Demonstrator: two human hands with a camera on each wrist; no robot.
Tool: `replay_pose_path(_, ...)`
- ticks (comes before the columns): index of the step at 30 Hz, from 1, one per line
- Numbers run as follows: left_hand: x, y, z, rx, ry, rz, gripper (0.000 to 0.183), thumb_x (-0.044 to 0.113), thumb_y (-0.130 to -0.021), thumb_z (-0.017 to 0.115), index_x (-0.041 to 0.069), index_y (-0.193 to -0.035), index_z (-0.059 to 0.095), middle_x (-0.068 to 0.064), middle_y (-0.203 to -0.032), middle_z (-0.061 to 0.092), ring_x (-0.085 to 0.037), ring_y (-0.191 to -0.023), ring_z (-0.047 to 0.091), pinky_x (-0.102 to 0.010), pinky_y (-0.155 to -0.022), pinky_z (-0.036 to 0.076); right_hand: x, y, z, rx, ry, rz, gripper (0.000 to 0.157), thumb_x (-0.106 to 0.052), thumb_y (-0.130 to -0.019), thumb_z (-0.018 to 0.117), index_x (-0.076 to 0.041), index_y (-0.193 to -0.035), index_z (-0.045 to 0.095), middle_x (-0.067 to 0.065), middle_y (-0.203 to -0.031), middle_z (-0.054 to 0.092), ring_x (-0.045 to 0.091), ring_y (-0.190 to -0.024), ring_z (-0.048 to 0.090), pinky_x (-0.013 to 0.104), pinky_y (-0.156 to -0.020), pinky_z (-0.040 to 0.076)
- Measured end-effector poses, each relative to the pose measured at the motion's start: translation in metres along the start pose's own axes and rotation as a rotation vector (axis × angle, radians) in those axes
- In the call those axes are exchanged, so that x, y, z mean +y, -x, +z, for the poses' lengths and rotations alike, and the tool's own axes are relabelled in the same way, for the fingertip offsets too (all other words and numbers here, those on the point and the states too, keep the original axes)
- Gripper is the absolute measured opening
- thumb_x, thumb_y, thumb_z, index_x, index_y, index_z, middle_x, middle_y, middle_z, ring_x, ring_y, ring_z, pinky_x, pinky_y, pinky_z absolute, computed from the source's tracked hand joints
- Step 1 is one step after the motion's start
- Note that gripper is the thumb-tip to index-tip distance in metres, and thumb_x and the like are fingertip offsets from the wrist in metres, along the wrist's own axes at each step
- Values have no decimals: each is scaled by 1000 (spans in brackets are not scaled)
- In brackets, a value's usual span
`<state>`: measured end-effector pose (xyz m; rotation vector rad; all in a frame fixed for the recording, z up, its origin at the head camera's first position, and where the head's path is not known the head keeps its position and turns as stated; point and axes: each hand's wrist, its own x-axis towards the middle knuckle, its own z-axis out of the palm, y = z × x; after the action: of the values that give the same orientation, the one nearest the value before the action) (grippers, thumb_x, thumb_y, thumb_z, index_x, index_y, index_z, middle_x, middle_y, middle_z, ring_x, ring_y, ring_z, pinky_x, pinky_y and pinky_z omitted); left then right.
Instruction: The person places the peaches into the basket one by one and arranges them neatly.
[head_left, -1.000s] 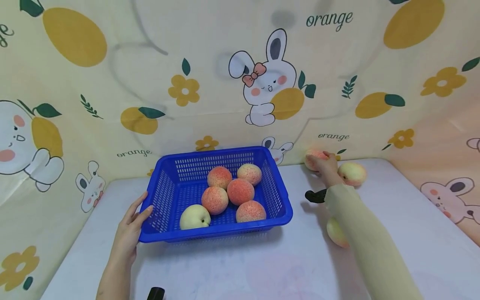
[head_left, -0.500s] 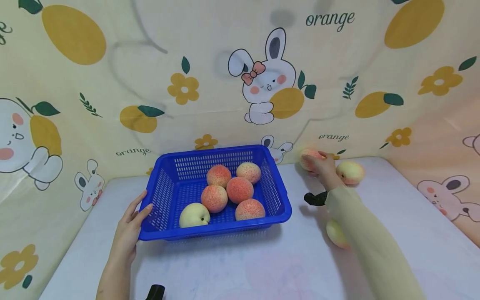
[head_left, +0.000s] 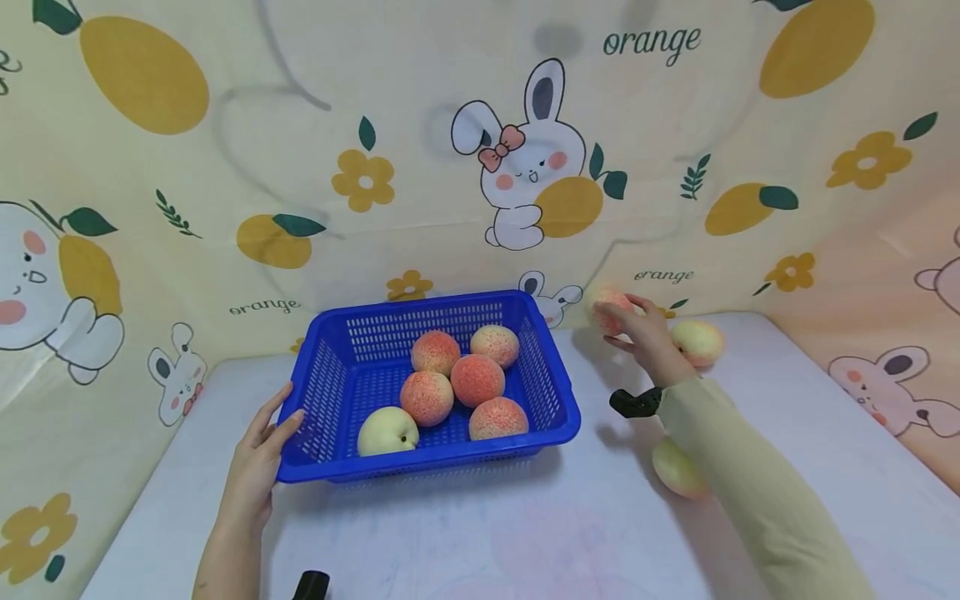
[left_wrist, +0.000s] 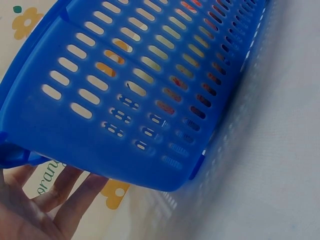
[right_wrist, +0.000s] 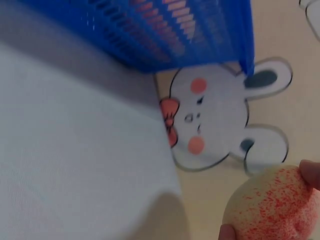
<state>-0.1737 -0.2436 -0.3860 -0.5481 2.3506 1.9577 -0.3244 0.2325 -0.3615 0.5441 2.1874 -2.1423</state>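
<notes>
A blue plastic basket holds several red-speckled peaches and one pale peach. At its left rim my left hand grips the corner; in the left wrist view its fingers reach round the basket's edge. To the right of the basket, my right hand holds a pink-speckled peach close to the backdrop. Thumb and fingertips press its sides in the right wrist view, where the peach shows at the lower right, off the table.
Two paler peaches lie on the white table: one peach behind the right wrist, another peach partly under the sleeve. A patterned cloth backdrop rises at the table's far edge. A black object shows at the bottom.
My right hand has moved a little left with the peach and has lifted it slightly. The left hand keeps its place on the basket. The head view has shifted slightly.
</notes>
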Motion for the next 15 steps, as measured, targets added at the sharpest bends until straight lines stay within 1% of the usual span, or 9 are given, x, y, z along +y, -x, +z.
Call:
replay_pose_path(3, 0, 0, 0, -1, 2, -1, 64, 49, -96, 49, 38, -152, 21, -17, -161, 7, -46, -140, 22, -65, -111, 20, -5, 5, 3, -34, 27, -14, 92, -37, -87, 69, -15, -155, 10, 13, -155, 22, 24, -124, 39, 45, -105, 42)
replay_pose_path(4, 0, 0, 0, -2, 2, -1, 64, 49, -96, 49, 37, -152, 21, -18, -161, 8, -46, -140, 22, -65, -111, 20, -6, 6, 4, -42, 35, -21, 92, -37, -87, 69, -15, -154, 10, 14, -154, 22, 25, -125, 38, 45, -105, 42)
replay_pose_path(10, 0, 0, 0, -1, 8, 3, 64, 49, -96, 49, 37, -152, 21, -17, -161, 6, -46, -142, 20, -65, -111, 19, -12, 16, 12, -84, 68, -50, 87, -38, -88, 67, -13, -153, 15, 15, -149, 29, 26, -118, 43, 46, -103, 44)
replay_pose_path(15, 0, 1, 0, -3, 8, 3, 64, 50, -96, 49, 38, -152, 21, -17, -161, 6, -46, -141, 21, -64, -111, 19, -18, 24, 18, -129, 104, -80, 87, -38, -88, 67, -11, -153, 17, 17, -149, 31, 29, -121, 43, 47, -102, 44)
